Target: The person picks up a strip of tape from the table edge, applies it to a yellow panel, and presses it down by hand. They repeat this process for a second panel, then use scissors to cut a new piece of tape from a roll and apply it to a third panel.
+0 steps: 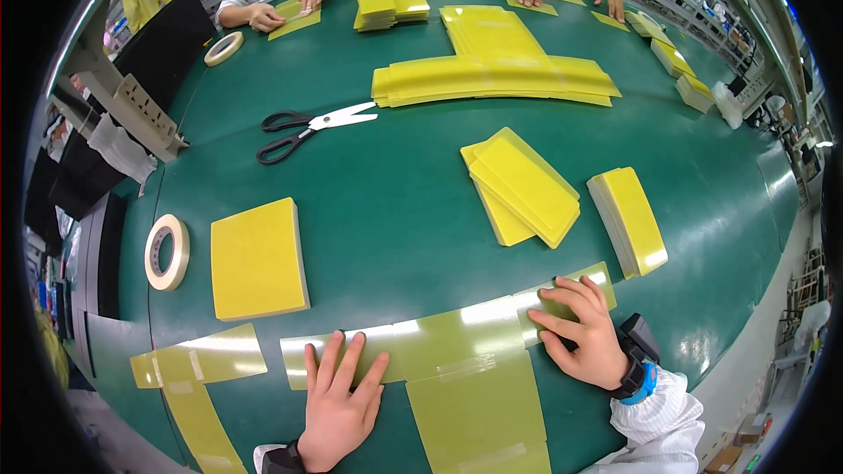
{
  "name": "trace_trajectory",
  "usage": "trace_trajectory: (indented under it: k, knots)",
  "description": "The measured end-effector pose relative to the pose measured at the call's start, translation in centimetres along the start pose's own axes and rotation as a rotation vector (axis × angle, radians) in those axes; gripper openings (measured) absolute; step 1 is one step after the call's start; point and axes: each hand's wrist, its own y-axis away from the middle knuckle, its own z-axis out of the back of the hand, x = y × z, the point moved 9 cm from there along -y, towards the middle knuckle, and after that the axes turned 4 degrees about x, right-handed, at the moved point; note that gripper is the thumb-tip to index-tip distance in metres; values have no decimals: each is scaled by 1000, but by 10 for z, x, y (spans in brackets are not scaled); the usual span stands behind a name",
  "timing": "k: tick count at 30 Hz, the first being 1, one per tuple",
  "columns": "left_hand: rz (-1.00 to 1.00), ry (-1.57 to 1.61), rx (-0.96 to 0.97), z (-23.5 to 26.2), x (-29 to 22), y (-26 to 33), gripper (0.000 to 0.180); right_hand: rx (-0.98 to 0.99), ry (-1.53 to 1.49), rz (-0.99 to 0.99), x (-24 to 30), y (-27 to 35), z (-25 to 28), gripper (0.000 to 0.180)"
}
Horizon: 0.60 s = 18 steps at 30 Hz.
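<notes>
Your left hand (pixel 341 412) and right hand (pixel 587 341) rest, fingers apart, on the T-shaped translucent yellow plastic sheet (pixel 470 333): likely light, slippery, bendy; hold outer edges, not clear tape (pixel 467 367).

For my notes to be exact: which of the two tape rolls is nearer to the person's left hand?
The near roll, just left of the square yellow stack. The other roll lies farther off, near a co-worker's hand.
</notes>
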Motion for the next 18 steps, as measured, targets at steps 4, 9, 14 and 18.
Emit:
trace_trajectory:
  k: [4,9,14,18]
  knots:
    - [1,17,0,2,1,0,41,-3,-3,-7,0,-2,-1,29]
    - [0,48,-3,4,-1,-1,41,-7,3,-6,0,-1,-1,29]
    - [-17,2,-15,3,-1,0,42,-6,15,-3,1,-1,0,29]
    - [-19,-9,-17,3,-2,0,42,-8,8,0,1,-1,0,29]
